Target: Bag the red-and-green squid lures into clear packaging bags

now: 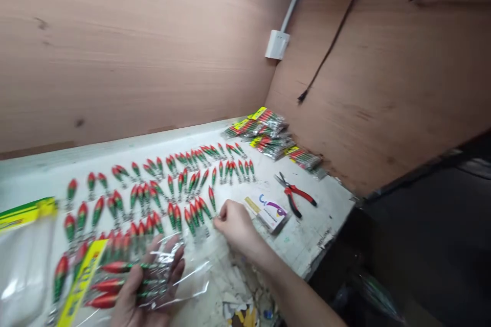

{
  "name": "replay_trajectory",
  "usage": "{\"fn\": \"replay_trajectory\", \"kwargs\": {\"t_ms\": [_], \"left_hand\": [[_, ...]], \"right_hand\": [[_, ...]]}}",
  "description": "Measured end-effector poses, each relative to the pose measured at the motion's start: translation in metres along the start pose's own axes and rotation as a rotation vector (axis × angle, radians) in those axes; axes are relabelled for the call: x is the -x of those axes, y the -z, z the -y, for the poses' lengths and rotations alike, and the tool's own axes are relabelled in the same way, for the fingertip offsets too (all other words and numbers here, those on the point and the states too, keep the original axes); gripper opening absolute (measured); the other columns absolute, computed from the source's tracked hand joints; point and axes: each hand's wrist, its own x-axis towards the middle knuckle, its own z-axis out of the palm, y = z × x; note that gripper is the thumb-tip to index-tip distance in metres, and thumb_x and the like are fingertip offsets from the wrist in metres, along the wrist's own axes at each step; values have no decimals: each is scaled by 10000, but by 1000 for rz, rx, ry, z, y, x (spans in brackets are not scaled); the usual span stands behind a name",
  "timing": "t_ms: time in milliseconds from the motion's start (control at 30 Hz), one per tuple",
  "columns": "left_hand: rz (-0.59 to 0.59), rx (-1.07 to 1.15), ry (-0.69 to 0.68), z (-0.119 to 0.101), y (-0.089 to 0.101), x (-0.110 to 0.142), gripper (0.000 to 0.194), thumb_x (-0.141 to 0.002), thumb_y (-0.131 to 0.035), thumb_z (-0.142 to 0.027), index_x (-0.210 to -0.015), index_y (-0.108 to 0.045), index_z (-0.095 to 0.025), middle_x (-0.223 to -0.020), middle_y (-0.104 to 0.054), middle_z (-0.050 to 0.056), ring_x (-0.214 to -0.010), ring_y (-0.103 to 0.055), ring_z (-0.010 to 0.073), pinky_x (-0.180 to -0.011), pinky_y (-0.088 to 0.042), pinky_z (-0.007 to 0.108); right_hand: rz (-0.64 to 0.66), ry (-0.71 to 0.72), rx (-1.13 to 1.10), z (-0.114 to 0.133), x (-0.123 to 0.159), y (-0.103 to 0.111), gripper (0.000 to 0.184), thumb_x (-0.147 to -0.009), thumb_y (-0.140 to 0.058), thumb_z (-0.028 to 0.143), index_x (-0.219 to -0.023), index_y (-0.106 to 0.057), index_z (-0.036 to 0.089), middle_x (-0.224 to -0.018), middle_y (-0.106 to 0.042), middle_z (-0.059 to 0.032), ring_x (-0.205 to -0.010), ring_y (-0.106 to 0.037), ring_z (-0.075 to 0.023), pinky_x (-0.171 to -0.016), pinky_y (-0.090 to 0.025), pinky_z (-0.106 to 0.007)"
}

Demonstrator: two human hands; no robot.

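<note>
The left hand's (132, 296) grip pinches a clear, yellow-headed bag (192, 288) with red-and-green fishing lures (109, 285) inside, held above the counter (299, 250); the right hand's (236, 225) grip appears, through some blur, closed on the tail of a single lure (211, 196) beside a cluster of lures (197, 212). Those silvery tails look hooked, so hasty handling could snag neighbours, prick a fingertip or tear the thin film; tilting the bag, if unsealed, might spill its contents.
</note>
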Motion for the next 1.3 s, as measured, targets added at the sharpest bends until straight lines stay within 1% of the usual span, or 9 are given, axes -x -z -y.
{"fn": "replay_trajectory", "kwargs": {"t_ms": [133,400,533,633,733,800,900,1100,1300], "left_hand": [[13,35,-96,1,-16,17,424,-903,-491,-249,-1325,-534,-239,-1150,-700,89,-915,-704,199,-750,-591,287],[124,138,-88,4,-7,14,434,-939,-456,-228,-1372,-476,-231,-1158,-693,111,-942,-699,195,-802,-580,303],[196,232,-23,2,-5,14,432,-951,-437,-281,-1380,-468,-246,-1114,-714,84,-914,-704,202,-807,-572,314],[270,291,-4,2,-4,13,461,-954,-420,-334,-1411,-420,-272,-1089,-724,67,-898,-705,210,-824,-561,342],[350,303,-16,4,-2,12,512,-948,-429,-373,-1446,-350,-281,-1120,-712,76,-912,-699,207,-859,-537,355],[393,300,-19,5,-1,11,534,-944,-434,-393,-1455,-325,-283,-1168,-691,85,-944,-689,204,-896,-516,364],[425,295,-19,5,0,10,509,-946,-424,-405,-1440,-357,-299,-1223,-663,80,-981,-676,204,-941,-489,385],[421,214,12,11,0,14,502,-906,-506,-426,-1373,-480,-244,-1139,-700,96,-1052,-649,230,-1023,-426,428],[432,188,10,15,-1,13,465,-880,-569,-378,-1312,-544,-208,-1155,-691,99,-1126,-607,254,-1043,-405,454]], "right_hand": [[-36,51,-153,-13,-6,0,106,-677,-556,115,-736,-532,200,-588,-572,32,-560,-555,-134,-557,-398,-233],[-99,163,-359,-9,-5,11,118,-701,-588,286,-723,-509,202,-659,-565,5,-569,-535,-141,-556,-444,-274],[-115,200,-483,-9,7,42,227,-729,-622,397,-783,-530,196,-727,-586,-19,-635,-581,-149,-593,-505,-288],[-142,245,-605,-13,30,76,238,-728,-698,369,-854,-579,205,-760,-608,-28,-663,-612,-158,-601,-540,-282],[-88,394,-568,-16,55,101,199,-723,-733,290,-878,-622,232,-802,-634,-42,-684,-637,-170,-588,-558,-255],[-14,514,-484,-15,68,106,169,-727,-730,265,-863,-635,239,-807,-644,-45,-734,-651,-187,-602,-563,-241],[21,610,-364,-8,76,96,135,-770,-688,244,-887,-622,241,-785,-643,-33,-745,-638,-183,-611,-551,-244],[-76,763,-223,14,76,61,107,-836,-607,177,-927,-579,227,-897,-602,-58,-857,-587,-193,-721,-516,-322],[-205,760,-188,25,72,39,113,-831,-618,171,-930,-618,224,-929,-509,-70,-934,-508,-223,-768,-472,-378]]}}
